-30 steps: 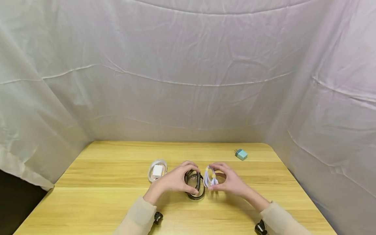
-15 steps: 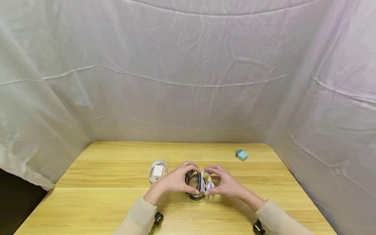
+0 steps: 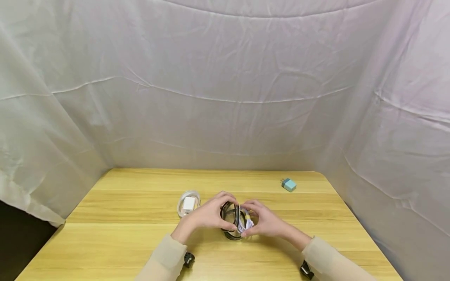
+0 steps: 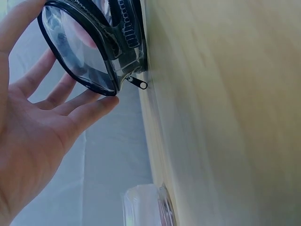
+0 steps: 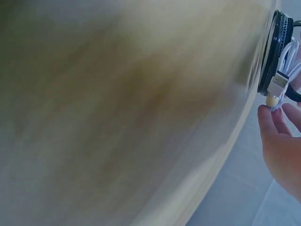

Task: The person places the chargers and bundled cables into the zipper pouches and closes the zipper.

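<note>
- head view: your left hand (image 3: 205,216) curls its fingers round a clear pouch (image 3: 230,218) with black trim, which stands on edge on the wooden surface (image 3: 123,242) near the middle. your right hand (image 3: 261,222) pinches a bundled white cable (image 3: 243,222) and presses it against the pouch's right side.
- only this view shows the rest of the layout: a white charger in a clear case (image 3: 188,203) lies just to the left of your left hand, and a small teal plug (image 3: 289,184) sits well apart at the far right. wrinkled white cloth (image 3: 225,86) hangs behind and at both sides.
- left wrist view: you see what the head view hides, the pouch's (image 4: 89,47) black zipper track standing open and a small zipper pull (image 4: 138,83) dangling at its edge, close to the surface (image 4: 225,117). your left hand (image 4: 35,132) wraps the pouch's rim with fingertips and thumb, so that grip is grasping the pouch.
- right wrist view: mostly blurred surface (image 5: 117,113). at the right edge the cable (image 5: 284,80) and its connector touch the pouch's black rim (image 5: 275,47), your right hand (image 5: 282,141) behind them; this grip is grasping the cable.
- against the earlier frames: your right hand has carried the cable leftward from a clear gap until it meets the pouch; your left hand has stayed where it was.
</note>
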The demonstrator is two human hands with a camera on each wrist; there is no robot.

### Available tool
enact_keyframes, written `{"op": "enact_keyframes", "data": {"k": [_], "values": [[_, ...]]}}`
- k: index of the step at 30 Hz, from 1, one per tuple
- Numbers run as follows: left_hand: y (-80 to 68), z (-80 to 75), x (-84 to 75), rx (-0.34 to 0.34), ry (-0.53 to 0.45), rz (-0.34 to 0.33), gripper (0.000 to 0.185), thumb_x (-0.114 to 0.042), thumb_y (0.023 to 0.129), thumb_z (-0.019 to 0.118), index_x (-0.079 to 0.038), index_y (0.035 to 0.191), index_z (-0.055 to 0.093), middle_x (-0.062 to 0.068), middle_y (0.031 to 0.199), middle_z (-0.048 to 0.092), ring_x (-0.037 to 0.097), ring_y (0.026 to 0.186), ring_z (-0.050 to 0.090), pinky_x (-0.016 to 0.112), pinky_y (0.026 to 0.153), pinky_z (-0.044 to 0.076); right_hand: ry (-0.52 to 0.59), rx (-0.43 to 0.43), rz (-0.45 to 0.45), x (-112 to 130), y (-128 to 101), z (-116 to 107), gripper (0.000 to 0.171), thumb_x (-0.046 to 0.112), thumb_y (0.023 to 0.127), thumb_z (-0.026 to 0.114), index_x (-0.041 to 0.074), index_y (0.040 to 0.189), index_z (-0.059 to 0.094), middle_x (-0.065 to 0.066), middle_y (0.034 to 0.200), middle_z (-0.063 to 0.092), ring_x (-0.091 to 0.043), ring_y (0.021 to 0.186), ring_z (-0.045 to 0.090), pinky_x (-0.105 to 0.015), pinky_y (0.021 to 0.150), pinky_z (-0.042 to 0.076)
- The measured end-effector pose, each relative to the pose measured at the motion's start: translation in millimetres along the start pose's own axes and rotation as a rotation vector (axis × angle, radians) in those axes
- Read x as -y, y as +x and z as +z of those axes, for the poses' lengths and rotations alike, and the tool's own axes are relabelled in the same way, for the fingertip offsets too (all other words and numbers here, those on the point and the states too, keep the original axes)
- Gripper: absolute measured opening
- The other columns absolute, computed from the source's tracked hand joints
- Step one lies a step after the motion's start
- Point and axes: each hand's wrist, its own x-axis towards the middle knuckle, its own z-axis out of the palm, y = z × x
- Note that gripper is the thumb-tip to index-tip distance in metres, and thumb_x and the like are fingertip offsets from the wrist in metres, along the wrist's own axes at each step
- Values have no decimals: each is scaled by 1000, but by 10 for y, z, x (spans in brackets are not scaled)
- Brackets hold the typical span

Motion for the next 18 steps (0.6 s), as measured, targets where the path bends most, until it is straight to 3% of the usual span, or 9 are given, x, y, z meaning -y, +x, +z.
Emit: {"op": "enact_keyframes", "data": {"k": [6, 11, 18], "values": [[-20, -7, 2, -5, -12, -6, 74, -40, 76, 92, -18, 139, 59, -2, 147, 50, 25, 137, 49, 55, 114, 42, -114, 12, 10, 34, 27, 41, 97, 40, 72, 95, -4, 147, 52, -15, 142, 54, -34, 126, 56, -58, 107, 49], [-22, -3, 16, -14, -14, -4, 72, -40, 77, 92, -19, 137, 60, -3, 145, 50, 24, 136, 50, 53, 114, 43, -108, 15, 5, 26, 53, 68, 95, 38, 73, 95, -4, 147, 52, -14, 142, 54, -31, 124, 59, -51, 105, 52], [-23, -8, 9, -28, -12, -10, 72, -40, 77, 92, -19, 138, 59, -3, 145, 50, 25, 136, 51, 52, 115, 42, -111, 11, 9, 51, 79, 74, 95, 38, 72, 96, -2, 147, 53, -12, 143, 55, -31, 124, 60, -53, 106, 51]]}}
